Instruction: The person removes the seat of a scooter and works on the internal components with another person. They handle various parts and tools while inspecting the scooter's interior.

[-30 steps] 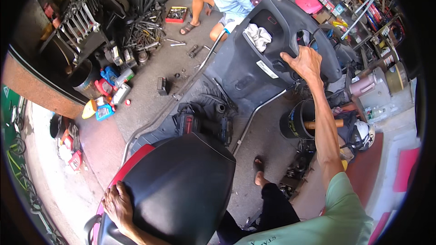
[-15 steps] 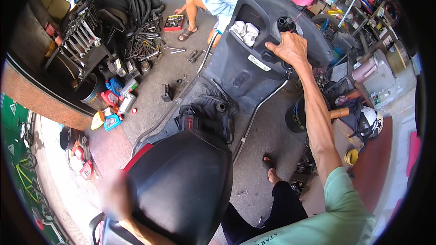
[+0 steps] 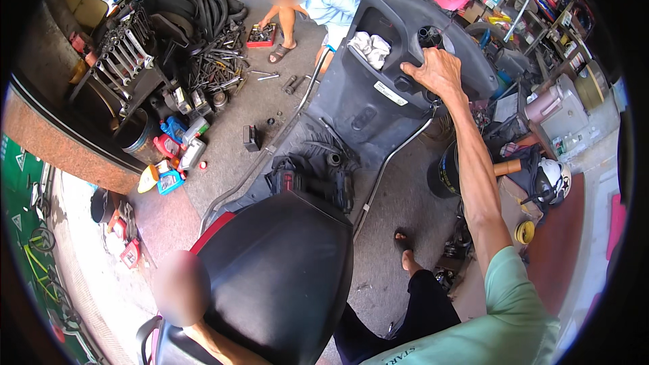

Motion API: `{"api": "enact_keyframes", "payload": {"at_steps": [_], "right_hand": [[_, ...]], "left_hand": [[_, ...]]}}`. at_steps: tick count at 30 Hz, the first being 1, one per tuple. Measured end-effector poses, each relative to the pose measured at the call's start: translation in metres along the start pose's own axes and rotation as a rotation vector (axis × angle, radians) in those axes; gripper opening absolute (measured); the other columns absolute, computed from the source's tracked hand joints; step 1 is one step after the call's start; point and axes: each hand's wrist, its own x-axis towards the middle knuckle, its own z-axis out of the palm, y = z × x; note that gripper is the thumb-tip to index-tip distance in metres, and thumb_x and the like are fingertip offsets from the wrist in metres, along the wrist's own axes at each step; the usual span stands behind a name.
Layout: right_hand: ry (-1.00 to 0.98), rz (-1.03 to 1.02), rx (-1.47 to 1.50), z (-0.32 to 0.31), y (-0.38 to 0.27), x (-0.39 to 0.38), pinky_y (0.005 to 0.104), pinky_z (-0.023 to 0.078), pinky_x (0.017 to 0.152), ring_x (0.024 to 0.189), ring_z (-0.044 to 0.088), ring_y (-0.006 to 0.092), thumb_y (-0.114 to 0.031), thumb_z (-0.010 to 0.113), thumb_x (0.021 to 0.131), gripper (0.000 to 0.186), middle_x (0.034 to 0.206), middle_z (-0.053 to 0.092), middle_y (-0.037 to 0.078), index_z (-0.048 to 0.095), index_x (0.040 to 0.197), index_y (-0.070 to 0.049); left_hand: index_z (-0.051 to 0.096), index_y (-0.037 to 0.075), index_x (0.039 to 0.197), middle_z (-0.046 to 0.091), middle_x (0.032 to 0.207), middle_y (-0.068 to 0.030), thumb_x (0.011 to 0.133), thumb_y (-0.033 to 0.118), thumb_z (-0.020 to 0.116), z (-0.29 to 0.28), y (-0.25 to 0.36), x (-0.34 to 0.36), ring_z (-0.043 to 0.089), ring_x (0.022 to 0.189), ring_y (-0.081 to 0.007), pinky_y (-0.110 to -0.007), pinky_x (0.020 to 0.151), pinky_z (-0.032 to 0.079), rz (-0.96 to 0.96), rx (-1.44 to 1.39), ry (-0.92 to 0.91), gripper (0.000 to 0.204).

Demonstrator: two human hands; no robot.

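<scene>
First, at the near end, locate the black scooter seat (image 3: 277, 277). At the seat's left edge is the left grip (image 3: 182, 289); it is blurred, so whether it is clenched or released cannot be told. Just beyond the seat lies the footboard (image 3: 307, 138). Left of and beyond the seat, bottles (image 3: 171, 181) are grouped on the floor (image 3: 399, 186). Farther beyond the seat, toward its right, the right grip (image 3: 439, 74) is clasped over the grey front panel (image 3: 350, 91), fingertips hidden. Farthest beyond the seat, a co-worker's hand (image 3: 266, 21) is at a red tray (image 3: 261, 44).
</scene>
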Motion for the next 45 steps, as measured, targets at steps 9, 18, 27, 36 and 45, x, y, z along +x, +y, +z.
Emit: {"api": "enact_keyframes", "payload": {"at_steps": [9,18,27,36,45], "right_hand": [[0.003,-0.002,-0.023,0.004,0.007,0.003,0.0403,0.049,0.063,0.067,0.064,0.0320,-0.041,0.072,0.064,0.041,0.065,0.063,0.018,0.065,0.064,-0.001],[-0.016,-0.044,0.027,0.006,-0.008,0.016,0.0396,0.050,0.065,0.069,0.064,0.0324,-0.036,0.071,0.062,0.033,0.066,0.063,0.019,0.067,0.066,-0.003],[-0.027,-0.097,0.017,0.006,-0.014,0.028,0.0398,0.050,0.066,0.072,0.064,0.0324,-0.035,0.067,0.064,0.034,0.071,0.064,0.019,0.067,0.074,-0.002],[0.045,-0.163,0.021,0.016,-0.033,0.042,0.0400,0.049,0.068,0.074,0.065,0.0296,-0.039,0.067,0.066,0.036,0.071,0.065,0.016,0.066,0.069,-0.004],[-0.010,-0.168,-0.025,0.021,-0.074,0.059,0.0395,0.050,0.069,0.075,0.066,0.0294,-0.039,0.067,0.066,0.037,0.077,0.066,0.016,0.068,0.073,-0.003]], "left_hand": [[0.037,0.014,0.125,0.037,0.121,-0.0113,0.077,0.039,0.062,-0.035,-0.024,0.047,0.038,0.111,-0.0309,-0.050,0.083,0.042,-0.020,-0.430,-0.266,0.059],[0.058,0.010,0.111,0.060,0.102,-0.0079,0.086,0.029,0.055,-0.032,-0.024,0.067,0.059,0.092,-0.0246,-0.039,0.081,0.047,-0.005,-0.466,-0.262,0.031],[0.059,0.011,0.106,0.061,0.098,-0.0074,0.083,0.017,0.059,-0.011,-0.039,0.088,0.060,0.088,-0.0257,-0.038,0.078,0.048,0.048,-0.625,-0.107,0.024],[0.064,0.011,0.097,0.064,0.095,-0.0055,0.074,0.011,0.067,-0.029,-0.047,0.128,0.062,0.087,-0.0239,-0.036,0.074,0.049,0.120,-0.808,0.246,0.023],[0.065,0.011,0.092,0.064,0.094,-0.0074,0.075,0.009,0.066,-0.019,-0.059,0.137,0.061,0.086,-0.0251,-0.037,0.074,0.049,0.163,-0.815,0.275,0.018]]}}
